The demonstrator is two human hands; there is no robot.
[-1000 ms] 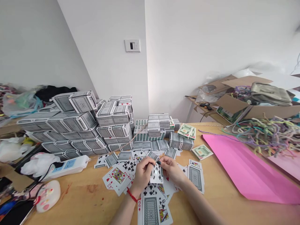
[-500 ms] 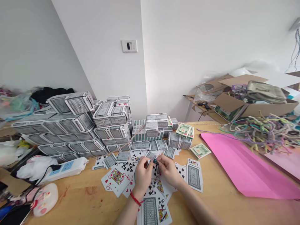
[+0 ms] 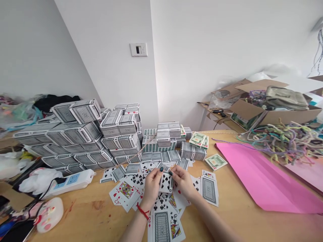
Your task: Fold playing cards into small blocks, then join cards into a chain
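Observation:
Between my two hands is a playing card (image 3: pixel 166 183) with black spades, its right edge showing a strip of patterned back as if bent over. My left hand (image 3: pixel 151 186) pinches its upper left corner between thumb and finger. At the upper right corner my right hand (image 3: pixel 185 185) is closed on the same card. Loose cards lie spread beneath and around both hands, among them a jack of diamonds (image 3: pixel 125 190) on the left, a face-down card (image 3: pixel 209 190) on the right and another face-down card (image 3: pixel 162 226) close to me.
Blocks built of folded cards (image 3: pixel 83 136) are piled high at the back left, with smaller stacks (image 3: pixel 168 134) in the middle. Green card boxes (image 3: pixel 216 162) lie to their right. A pink sheet (image 3: pixel 254 181) and tangled yarn (image 3: pixel 290 141) cover the right side. A power strip (image 3: pixel 73 181) sits left.
My hands have drawn slightly apart at the thumbs, so more of the spade card's face shows between them. My left forearm has shifted a little left.

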